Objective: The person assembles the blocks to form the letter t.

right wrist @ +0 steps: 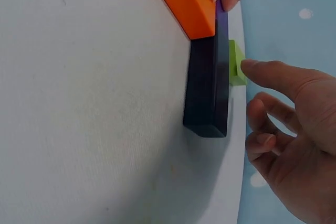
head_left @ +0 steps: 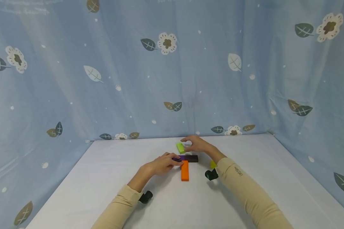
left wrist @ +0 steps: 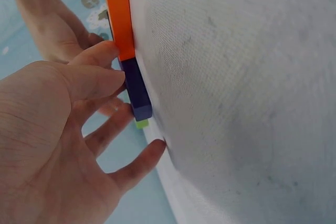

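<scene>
A long bar (head_left: 192,158), purple on its left part and near-black on its right, lies across the table. An orange block (head_left: 184,171) meets its near side end-on, like a T. My left hand (head_left: 164,163) is at the bar's left part; its spread fingertips touch the purple part (left wrist: 137,90) and the orange block (left wrist: 119,14). Behind the bar sits a small lime green block (head_left: 180,148). My right hand (head_left: 197,144) hovers beside it, thumb close to the block's side (right wrist: 236,66), other fingers loosely bent. I cannot tell if the thumb touches it.
A yellow block (head_left: 213,164) is partly hidden behind the right sleeve (head_left: 240,184). Dark wrist cameras sit below both wrists. The white tabletop (head_left: 83,187) ends at a blue patterned curtain (head_left: 126,79) at the back and sides.
</scene>
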Motion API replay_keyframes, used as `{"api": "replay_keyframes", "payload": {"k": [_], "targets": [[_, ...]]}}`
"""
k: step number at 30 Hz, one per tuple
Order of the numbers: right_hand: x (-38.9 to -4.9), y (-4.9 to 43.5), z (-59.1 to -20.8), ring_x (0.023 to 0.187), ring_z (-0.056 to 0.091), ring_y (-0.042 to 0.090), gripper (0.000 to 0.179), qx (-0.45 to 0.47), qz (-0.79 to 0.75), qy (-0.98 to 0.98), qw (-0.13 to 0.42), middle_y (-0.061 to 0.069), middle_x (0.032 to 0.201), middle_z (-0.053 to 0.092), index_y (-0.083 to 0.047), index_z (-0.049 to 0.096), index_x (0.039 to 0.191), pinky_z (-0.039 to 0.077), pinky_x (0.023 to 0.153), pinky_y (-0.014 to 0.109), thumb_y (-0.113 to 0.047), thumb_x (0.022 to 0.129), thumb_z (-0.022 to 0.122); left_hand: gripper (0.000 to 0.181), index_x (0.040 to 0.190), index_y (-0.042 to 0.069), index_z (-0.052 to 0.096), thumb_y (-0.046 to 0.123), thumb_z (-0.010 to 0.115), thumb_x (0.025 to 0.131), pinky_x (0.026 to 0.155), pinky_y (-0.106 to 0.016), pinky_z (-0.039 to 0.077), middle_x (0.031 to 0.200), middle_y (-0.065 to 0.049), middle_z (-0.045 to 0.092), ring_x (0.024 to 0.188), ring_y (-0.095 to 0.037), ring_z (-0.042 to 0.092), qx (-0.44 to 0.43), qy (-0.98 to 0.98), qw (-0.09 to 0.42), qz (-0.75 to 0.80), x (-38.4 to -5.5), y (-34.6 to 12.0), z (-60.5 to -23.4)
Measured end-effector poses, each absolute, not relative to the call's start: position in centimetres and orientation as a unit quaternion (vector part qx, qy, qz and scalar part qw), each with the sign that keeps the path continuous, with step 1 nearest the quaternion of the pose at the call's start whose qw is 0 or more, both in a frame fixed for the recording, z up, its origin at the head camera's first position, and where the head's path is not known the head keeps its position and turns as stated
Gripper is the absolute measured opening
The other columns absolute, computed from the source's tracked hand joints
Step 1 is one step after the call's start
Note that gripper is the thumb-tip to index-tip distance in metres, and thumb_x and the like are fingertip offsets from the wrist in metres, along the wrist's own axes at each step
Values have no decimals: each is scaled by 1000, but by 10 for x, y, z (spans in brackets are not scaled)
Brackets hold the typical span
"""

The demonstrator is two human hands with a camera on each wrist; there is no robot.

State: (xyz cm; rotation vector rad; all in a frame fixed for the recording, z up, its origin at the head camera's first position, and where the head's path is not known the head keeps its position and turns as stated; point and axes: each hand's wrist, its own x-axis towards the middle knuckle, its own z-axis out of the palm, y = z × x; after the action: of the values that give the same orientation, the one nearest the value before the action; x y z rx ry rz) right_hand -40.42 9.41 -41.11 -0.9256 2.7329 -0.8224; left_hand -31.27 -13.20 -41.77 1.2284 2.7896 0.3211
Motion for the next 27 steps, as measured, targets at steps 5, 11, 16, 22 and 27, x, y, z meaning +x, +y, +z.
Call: {"api": "replay_keyframes", "payload": {"k": [5,11,16,22,27], "targets": [[-403,92,-414,133,48,35,51,-309,-268,910,68,15,140,56,-4,55,138,46,105,49,-13,90,71,43,135,20,62,1,54,97,108,-50,43,142,-8,53,126,-33,49,404,909,33,99,-313,-131,-418],[-402,89,-414,140,41,35,56,-293,-268,914,84,13,146,51,-7,53,141,35,114,54,-16,89,72,42,135,18,61,2,55,97,106,-50,43,142,-10,53,125,-34,49,409,908,27,90,-311,-131,-416],[-403,87,-416,142,38,34,59,-274,-263,920,94,12,150,47,-12,51,143,30,116,56,-20,89,72,40,134,18,62,5,58,97,106,-49,44,140,-11,54,124,-34,51,417,906,15,74,-310,-131,-415],[-403,85,-418,141,39,35,59,-280,-247,924,87,13,152,43,-14,51,144,34,114,55,-19,89,72,38,134,18,62,9,58,97,106,-49,44,140,-10,55,125,-33,51,418,906,10,69,-311,-131,-416],[-401,83,-417,142,37,35,58,-280,-252,921,97,12,154,42,-15,50,144,34,114,56,-16,90,71,38,134,19,62,9,58,97,106,-49,44,139,-9,54,125,-33,51,413,907,17,77,-311,-131,-418]]}}
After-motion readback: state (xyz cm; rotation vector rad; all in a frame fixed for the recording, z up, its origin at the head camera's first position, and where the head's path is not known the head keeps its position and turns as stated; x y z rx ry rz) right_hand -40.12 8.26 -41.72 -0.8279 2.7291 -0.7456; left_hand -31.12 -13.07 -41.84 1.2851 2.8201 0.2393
